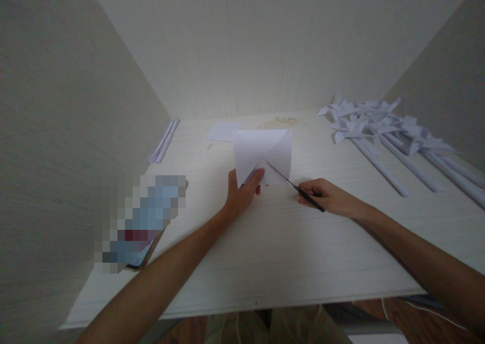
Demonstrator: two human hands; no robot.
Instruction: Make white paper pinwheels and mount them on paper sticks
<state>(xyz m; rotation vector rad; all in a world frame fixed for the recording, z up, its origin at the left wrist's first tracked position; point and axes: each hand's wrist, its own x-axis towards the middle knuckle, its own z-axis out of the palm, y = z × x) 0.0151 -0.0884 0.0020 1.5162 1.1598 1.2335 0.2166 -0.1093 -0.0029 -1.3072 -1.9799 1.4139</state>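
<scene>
- Fingers of the left hand (pixel 242 192) are closed on the creased paper sheet (pixel 261 149), thumb across its front near the lower edge, the other fingers mostly hidden behind it.
- Fingers of the right hand (pixel 329 197) are wrapped round the black-handled scissors (pixel 308 197), which slant up and left across the sheet's lower right, tip near its middle; whether the blades are parted, I cannot tell.
- The sheet is held up over the surface (pixel 242 263), between the two hands.
- Far left, a pixelated phone (pixel 151 223) lies beside the left forearm.
- Behind it, rolled paper sticks (pixel 164 141) lie along the left wall.
- Next, a small scrap (pixel 207 148) and a flat piece of paper (pixel 222 131), its right end partly covered by the held sheet.
- At right, paper pinwheels (pixel 352 129) lie heaped, sticks pointing toward the right forearm.
</scene>
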